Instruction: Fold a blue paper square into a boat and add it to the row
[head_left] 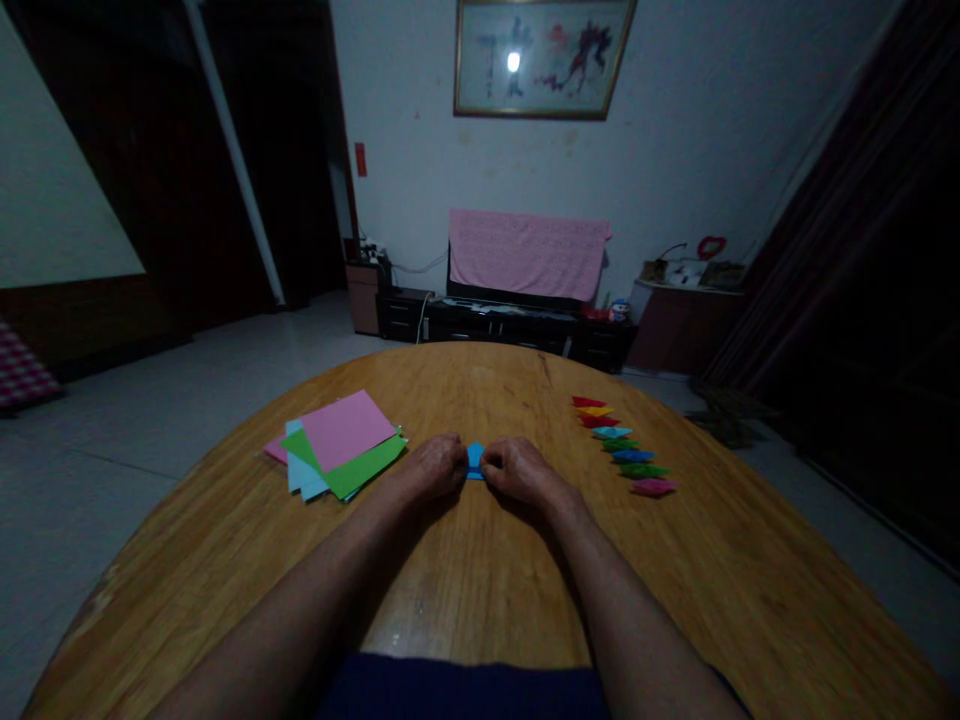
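Note:
Between my two hands is a small folded piece of blue paper [475,460], low on the wooden table [480,580]. My left hand [441,464] is closed on its left side, fingers curled. From the right, my right hand [517,466] pinches the other side with thumb and fingertips. Both hands partly cover the paper, so only its middle shows. Left of my left hand lies a loose pile of coloured sheets, with a pink sheet [349,430] on top and a green sheet [367,470] under it.
A slanting row of several small folded paper boats, among them a pink one [654,487] and a light blue one [612,433], stands on the table's right side. Past the far table edge are a black TV cabinet [495,325] and a pink cloth [529,255] draped over a screen.

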